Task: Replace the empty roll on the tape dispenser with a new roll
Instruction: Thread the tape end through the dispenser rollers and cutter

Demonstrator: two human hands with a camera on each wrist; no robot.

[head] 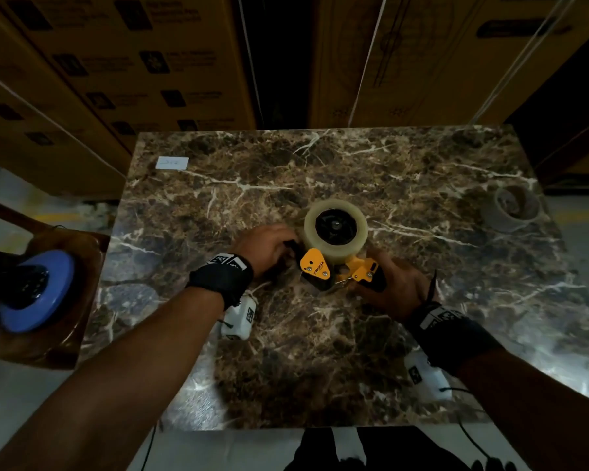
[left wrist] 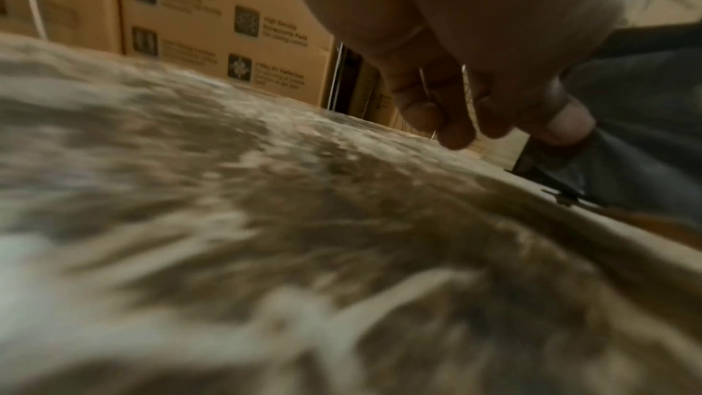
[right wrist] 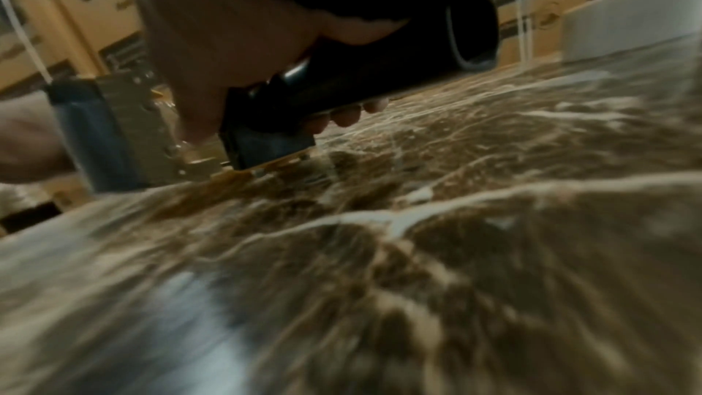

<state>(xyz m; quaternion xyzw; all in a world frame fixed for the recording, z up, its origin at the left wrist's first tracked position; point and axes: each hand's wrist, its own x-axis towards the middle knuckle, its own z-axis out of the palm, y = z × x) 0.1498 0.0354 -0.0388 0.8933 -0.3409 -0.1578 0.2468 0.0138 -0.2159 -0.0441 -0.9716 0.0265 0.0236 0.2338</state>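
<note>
Lying on its side near the middle of the counter (head: 218, 205), the yellow-and-black tape dispenser (head: 334, 266) carried a full roll of clear tape (head: 335, 227) on its hub, roll end pointing away from the person. The right hand (head: 393, 283) gripped the dispenser's black handle (right wrist: 379, 71); in the right wrist view the thumb ran down toward the metal front parts and fingertips (right wrist: 345, 116) curled under the handle, w/ the dispenser's lower edge touching the counter. The left hand (head: 269, 248) sat just left of the roll, at the dispenser's black front end; fingers bent downward in the left wrist view, thumb pressing something dark and blurred, but whether it actually gripped anything – can't tell. The empty roll (head: 514, 207), a grey cardboard ring, lay well apart at the counter's far right, near the edge. A small white label (head: 172, 163) was stuck at the far left corner. Both wrists wore black straps w/ white camera units underneath. Left of the counter stood a wooden chair (head: 62, 334) holding a blue disc-shaped thing (head: 36, 290). Cardboard boxes (head: 116, 62) w/ printed panels and white straps were stacked behind the counter.
</note>
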